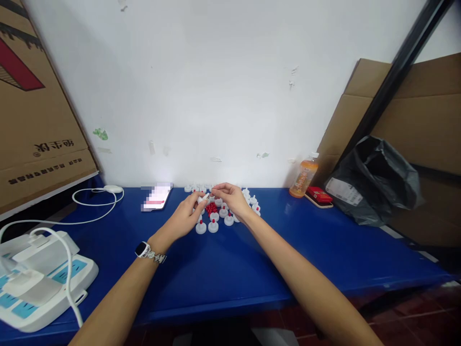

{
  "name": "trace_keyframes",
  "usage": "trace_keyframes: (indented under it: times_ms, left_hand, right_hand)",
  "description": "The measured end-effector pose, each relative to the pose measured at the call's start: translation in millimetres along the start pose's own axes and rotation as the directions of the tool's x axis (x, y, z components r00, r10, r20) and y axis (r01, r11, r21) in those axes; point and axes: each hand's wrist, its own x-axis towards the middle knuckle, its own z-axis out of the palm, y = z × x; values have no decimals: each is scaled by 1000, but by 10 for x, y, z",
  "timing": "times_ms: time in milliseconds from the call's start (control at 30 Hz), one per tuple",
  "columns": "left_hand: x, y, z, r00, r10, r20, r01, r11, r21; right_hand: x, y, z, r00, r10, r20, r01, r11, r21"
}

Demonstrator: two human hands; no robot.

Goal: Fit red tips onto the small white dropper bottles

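My left hand (pixel 185 212) is closed on a white nozzle cap (pixel 205 197), its narrow spout pointing up and right. Close beside that spout, my right hand (pixel 230 197) is pinched at the fingertips; what sits between them is too small to make out. Under and between the hands lies a pile of small red tips (pixel 212 209). Around it stand several white nozzle caps with red tips on top, among them a front cap (pixel 200 227) and a cap by my right wrist (pixel 229 219). My hands hide part of the group.
A lit phone (pixel 158 196) lies on the blue table (pixel 216 278) at left, near a white cable and power strip (pixel 81 276). On the right are an orange drink bottle (pixel 304 178), a red packet (pixel 319 194) on another phone, and a dark plastic bag (pixel 378 187). Cardboard boxes flank both sides.
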Motion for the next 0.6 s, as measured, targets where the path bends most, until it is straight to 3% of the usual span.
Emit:
trace_keyframes:
  times_ms: [133,267,433,600]
  left_hand:
    - [-7,33,89,998,57,27,-56,998,-16]
    - [1,27,143,997,68,42,-68,998,-6]
    - [-11,20,178,995,95,19,-94,995,-20]
    - [-23,1,187,993,115,-33,-115,993,-2]
  right_hand:
    - [-125,6,110,982,47,-184,-10,981,196]
    - [-175,57,243,963,55,-263,20,962,273]
    - [-199,115,288,949,-17,-314,88,973,213]
    - [-257,137,339,931,-134,-339,155,987,34]
